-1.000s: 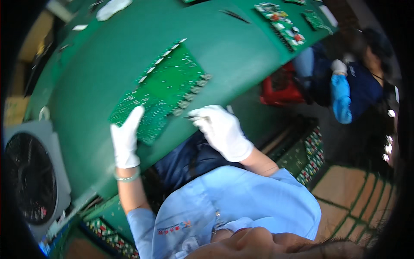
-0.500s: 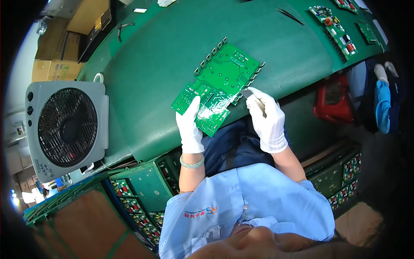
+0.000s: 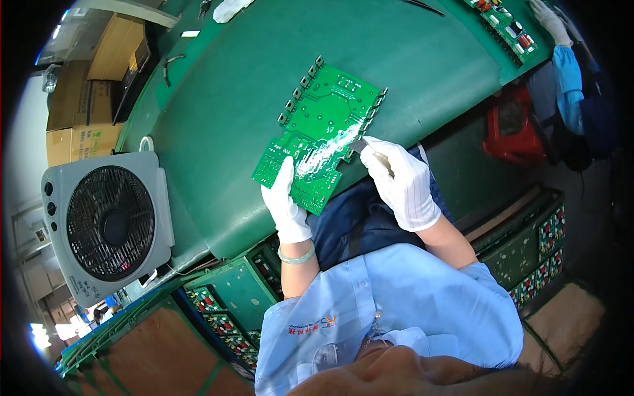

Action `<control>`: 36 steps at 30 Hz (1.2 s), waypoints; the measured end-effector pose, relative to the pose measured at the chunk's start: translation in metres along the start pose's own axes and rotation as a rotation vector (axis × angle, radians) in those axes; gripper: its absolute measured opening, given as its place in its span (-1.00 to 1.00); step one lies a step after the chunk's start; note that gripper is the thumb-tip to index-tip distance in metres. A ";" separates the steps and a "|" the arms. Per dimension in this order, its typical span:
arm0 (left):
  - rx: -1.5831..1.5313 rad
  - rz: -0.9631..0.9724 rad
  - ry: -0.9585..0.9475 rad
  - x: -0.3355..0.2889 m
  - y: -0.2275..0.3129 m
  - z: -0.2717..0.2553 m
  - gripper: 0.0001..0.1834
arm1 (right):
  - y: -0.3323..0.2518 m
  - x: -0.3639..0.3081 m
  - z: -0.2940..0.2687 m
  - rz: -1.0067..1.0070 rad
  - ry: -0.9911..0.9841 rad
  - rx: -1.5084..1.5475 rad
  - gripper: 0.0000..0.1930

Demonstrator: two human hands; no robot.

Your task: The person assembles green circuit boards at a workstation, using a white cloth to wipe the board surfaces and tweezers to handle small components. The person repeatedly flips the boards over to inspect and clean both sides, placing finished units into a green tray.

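Note:
A green circuit board [image 3: 333,109] lies tilted over the bench, solder side up, with dark metal-tabbed parts along its two long edges. My left hand [image 3: 288,211], in a white glove, grips its near left corner, thumb on top and fingers hidden beneath. My right hand [image 3: 403,188], gloved too, pinches a small dark flat piece [image 3: 358,146]; its exact kind does not show. That piece sits at the board's right edge, by the row of parts; whether it touches cannot be told. Glare whitens the middle of the board.
A grey box fan [image 3: 109,224] stands at the left, with cardboard boxes [image 3: 79,119] behind. Tweezers [image 3: 422,6] and another populated board [image 3: 508,30] lie on the far bench [image 3: 218,132]. At right are a co-worker's gloved hand [image 3: 551,23] and a red stool [image 3: 512,135]. Racked boards [image 3: 228,323] stand below.
The whole view has turned a little. My hands keep their holds, with the flat piece still by the board's right edge. The co-worker's gloved hand has moved up toward the bench.

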State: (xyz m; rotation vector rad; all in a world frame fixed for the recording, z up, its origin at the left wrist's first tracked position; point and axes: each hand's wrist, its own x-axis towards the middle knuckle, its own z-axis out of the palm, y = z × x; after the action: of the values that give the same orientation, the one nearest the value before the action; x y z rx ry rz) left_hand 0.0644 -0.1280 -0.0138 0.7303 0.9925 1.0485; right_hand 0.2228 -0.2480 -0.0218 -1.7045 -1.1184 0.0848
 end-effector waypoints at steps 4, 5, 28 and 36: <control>0.012 0.023 -0.007 0.000 -0.002 -0.002 -0.67 | -0.001 -0.001 0.001 -0.062 0.009 -0.013 -0.92; 0.029 0.032 -0.016 0.000 -0.002 -0.002 -0.67 | -0.002 -0.003 0.004 -0.063 0.010 -0.026 -0.92; 0.016 0.016 -0.022 0.000 0.000 0.002 -0.63 | 0.000 -0.004 -0.004 -0.091 -0.058 -0.060 -0.92; 0.037 0.004 0.001 0.001 -0.002 0.000 -0.64 | 0.002 0.000 -0.007 -0.087 0.017 -0.023 -0.89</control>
State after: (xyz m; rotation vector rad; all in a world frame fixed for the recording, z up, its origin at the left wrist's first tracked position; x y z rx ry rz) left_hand 0.0652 -0.1277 -0.0161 0.7623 1.0141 1.0364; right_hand 0.2278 -0.2533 -0.0203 -1.6715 -1.1840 0.0030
